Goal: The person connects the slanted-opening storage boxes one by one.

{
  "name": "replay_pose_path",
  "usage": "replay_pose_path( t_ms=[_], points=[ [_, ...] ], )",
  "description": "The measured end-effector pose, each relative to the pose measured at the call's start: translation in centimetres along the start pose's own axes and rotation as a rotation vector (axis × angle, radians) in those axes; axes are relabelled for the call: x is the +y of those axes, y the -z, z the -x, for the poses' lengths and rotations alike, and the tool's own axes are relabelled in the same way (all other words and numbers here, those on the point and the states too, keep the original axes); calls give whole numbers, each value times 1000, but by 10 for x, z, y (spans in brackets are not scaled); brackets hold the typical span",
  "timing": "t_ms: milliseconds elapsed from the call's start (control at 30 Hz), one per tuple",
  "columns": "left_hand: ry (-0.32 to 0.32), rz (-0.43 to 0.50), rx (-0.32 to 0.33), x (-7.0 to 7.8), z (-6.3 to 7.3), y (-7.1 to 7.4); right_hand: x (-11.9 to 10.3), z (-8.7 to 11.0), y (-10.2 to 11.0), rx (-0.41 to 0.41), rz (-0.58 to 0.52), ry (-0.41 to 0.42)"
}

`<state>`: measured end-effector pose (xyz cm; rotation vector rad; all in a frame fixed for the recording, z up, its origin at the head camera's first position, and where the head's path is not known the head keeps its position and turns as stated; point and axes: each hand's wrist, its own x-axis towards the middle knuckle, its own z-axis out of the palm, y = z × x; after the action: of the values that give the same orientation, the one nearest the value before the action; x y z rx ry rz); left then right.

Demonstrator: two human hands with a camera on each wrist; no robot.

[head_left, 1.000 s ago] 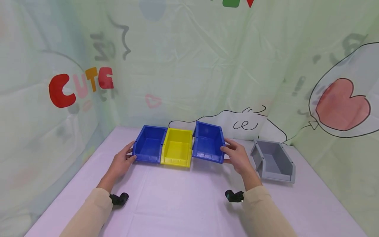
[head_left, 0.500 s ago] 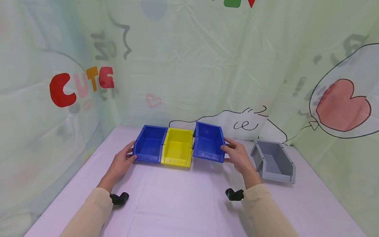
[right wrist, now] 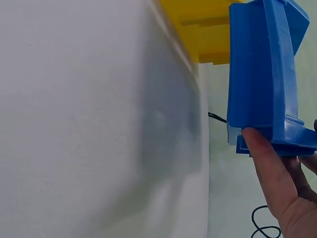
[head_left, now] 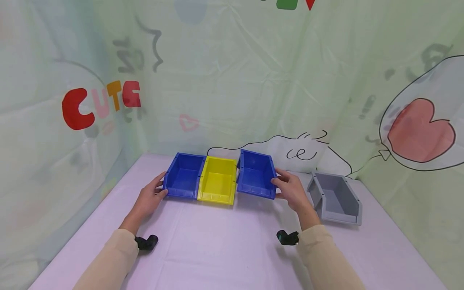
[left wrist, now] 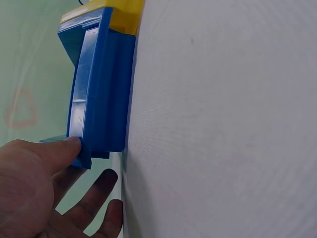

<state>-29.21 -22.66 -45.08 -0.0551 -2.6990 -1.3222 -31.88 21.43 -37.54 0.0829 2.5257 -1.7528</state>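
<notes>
Three open-fronted plastic storage bins stand side by side in the head view. At the left end, my left hand (head_left: pixel 148 197) holds a blue bin (head_left: pixel 185 177) by its outer side, thumb on the front corner. In the left wrist view that thumb (left wrist: pixel 64 151) lies on the front lip, lower fingers spread below. The yellow bin (head_left: pixel 217 181) sits against it in the middle. My right hand (head_left: pixel 291 191) grips the second blue bin (head_left: pixel 255 175) by its right side. This bin is tilted and raised off the table, its shadow showing beneath it in the right wrist view.
A grey bin (head_left: pixel 337 199) stands apart at the right, slightly turned. The table (head_left: pixel 214 249) has a pale cloth. Printed curtains (head_left: pixel 232 80) enclose the back and sides. A thin black cord (right wrist: pixel 262 228) shows in the right wrist view.
</notes>
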Motion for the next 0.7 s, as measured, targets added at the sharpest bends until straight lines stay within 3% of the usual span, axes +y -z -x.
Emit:
replay_pose_path(
  t_ms=[433, 700],
  points=[
    [7, -7, 3, -3, -1, 0, 3, 1, -3, 12, 20, 3],
    [1, -2, 3, -3, -1, 0, 2, 4, -2, 11, 243, 100]
  ],
)
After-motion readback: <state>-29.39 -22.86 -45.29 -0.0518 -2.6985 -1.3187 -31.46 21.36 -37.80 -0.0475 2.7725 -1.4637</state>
